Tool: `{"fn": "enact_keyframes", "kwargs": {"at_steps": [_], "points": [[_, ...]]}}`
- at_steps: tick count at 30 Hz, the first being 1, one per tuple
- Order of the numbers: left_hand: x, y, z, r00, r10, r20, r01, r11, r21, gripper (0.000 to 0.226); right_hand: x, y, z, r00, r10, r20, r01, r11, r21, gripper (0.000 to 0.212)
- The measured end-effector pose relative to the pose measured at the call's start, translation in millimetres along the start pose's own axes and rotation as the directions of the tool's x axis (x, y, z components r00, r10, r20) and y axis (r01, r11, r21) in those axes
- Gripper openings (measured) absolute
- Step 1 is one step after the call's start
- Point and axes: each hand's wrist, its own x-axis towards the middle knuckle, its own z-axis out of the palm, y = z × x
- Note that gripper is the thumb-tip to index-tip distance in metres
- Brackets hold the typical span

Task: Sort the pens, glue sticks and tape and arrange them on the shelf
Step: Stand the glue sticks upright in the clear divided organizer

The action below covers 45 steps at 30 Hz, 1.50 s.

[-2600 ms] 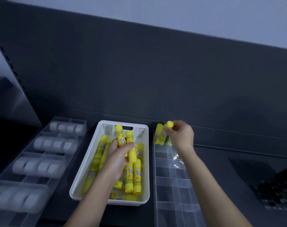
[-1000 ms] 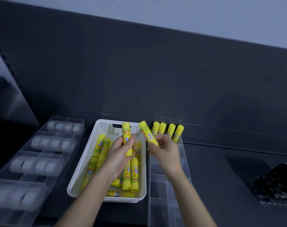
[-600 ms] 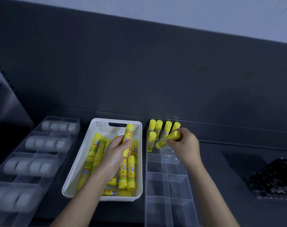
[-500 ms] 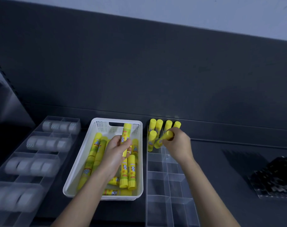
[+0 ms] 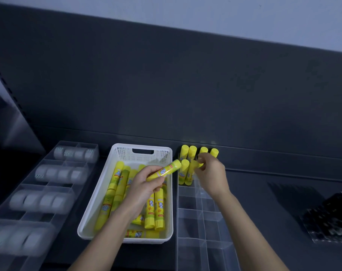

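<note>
Two hands are busy here, and the nearer one, my left hand (image 5: 144,184), has changed most. Half a second ago it held its glue stick (image 5: 164,171) upright over the white basket (image 5: 99,194). Now, with fingers and thumb wrapped round the lower barrel, it has tipped the stick so the cap points right, toward the clear divider tray (image 5: 197,212). I read that as offering the next one across. Below it a loose pile of glue sticks (image 5: 156,210) lies in the basket, so a good share of this sort is left to do. Farther up, right of frame centre, my right hand (image 5: 210,176) has brought its slanted stick upright. That second front-row stick (image 5: 191,174) now stands in the tray's far compartment beside its neighbour (image 5: 184,169), just in front of the back row of four (image 5: 192,152). My fingers are curled at its top, but motion blur and the tray's clear wall keep me from telling whether I am pinching it or have let go. At left the tape rolls (image 5: 62,174) sit sorted in their own tape tray (image 5: 78,143), the nearest ones smeared. A dark heap (image 5: 330,218) at the right edge is cut off and too blurred to name.
</note>
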Motion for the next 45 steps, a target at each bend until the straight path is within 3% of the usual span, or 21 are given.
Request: {"fn": "enact_keyframes", "kwargs": {"at_steps": [3, 9, 13, 19, 23, 27, 30, 34, 36, 39, 45], "points": [[-0.5, 1.5, -0.3, 0.999, 0.026, 0.028, -0.028, 0.998, 0.057, 0.027, -12.5, -14.5, -11.5, 0.996, -0.045, -0.08, 0.056, 0.987, 0.147, 0.027], [-3.8, 6.8, 7.9, 0.993, 0.098, -0.061, -0.099, 0.995, -0.012, 0.027, -33.8, -24.1, -12.3, 0.963, -0.223, 0.149, 0.217, 0.975, 0.05, 0.038], [-7.0, 12.7, 21.3, 0.984, 0.18, 0.01, -0.18, 0.981, 0.071, 0.028, -42.9, -27.5, -4.5, 0.92, -0.338, 0.197, 0.328, 0.941, 0.082, 0.027], [-6.1, 25.9, 37.2, 0.972, 0.233, 0.037, -0.236, 0.963, 0.128, 0.022, -42.6, -17.0, -14.6, 0.982, -0.154, 0.111, 0.126, 0.967, 0.223, 0.028], [-4.2, 29.2, 48.1, 0.971, 0.227, 0.073, -0.236, 0.959, 0.155, 0.019, -43.0, -12.2, -16.3, 0.984, -0.155, 0.082, 0.131, 0.96, 0.246, 0.023], [1.6, 27.7, 50.2, 0.961, 0.275, 0.039, -0.276, 0.925, 0.261, 0.024, -33.9, -3.1, -26.6, 0.999, -0.024, -0.031, 0.031, 0.972, 0.234, 0.016], [7.6, 18.9, 38.1, 0.952, 0.304, -0.047, -0.255, 0.865, 0.432, 0.019, -19.7, 9.7, -40.7, 0.992, 0.075, -0.105, -0.052, 0.976, 0.211, 0.01], [14.0, 5.1, 18.3, 0.95, 0.253, -0.185, -0.119, 0.838, 0.533, 0.015, 0.3, 23.7, -37.7, 0.996, 0.09, 0.005, -0.09, 0.996, 0.022, 0.007], [15.0, 2.8, 12.8, 0.949, 0.236, -0.21, -0.084, 0.829, 0.552, 0.014, 6.8, 27.7, -27.2, 0.991, 0.11, 0.08, -0.105, 0.993, -0.061, 0.015], [13.9, 2.1, 7.0, 0.952, 0.217, -0.217, -0.048, 0.803, 0.594, 0.015, 10.7, 30.0, -14.7, 0.98, 0.139, 0.142, -0.126, 0.987, -0.098, 0.025], [12.0, -2.3, -4.1, 0.967, 0.119, -0.224, 0.059, 0.754, 0.654, 0.014, 14.8, 26.6, -11.3, 0.979, 0.101, 0.176, -0.077, 0.987, -0.138, 0.02]]}}
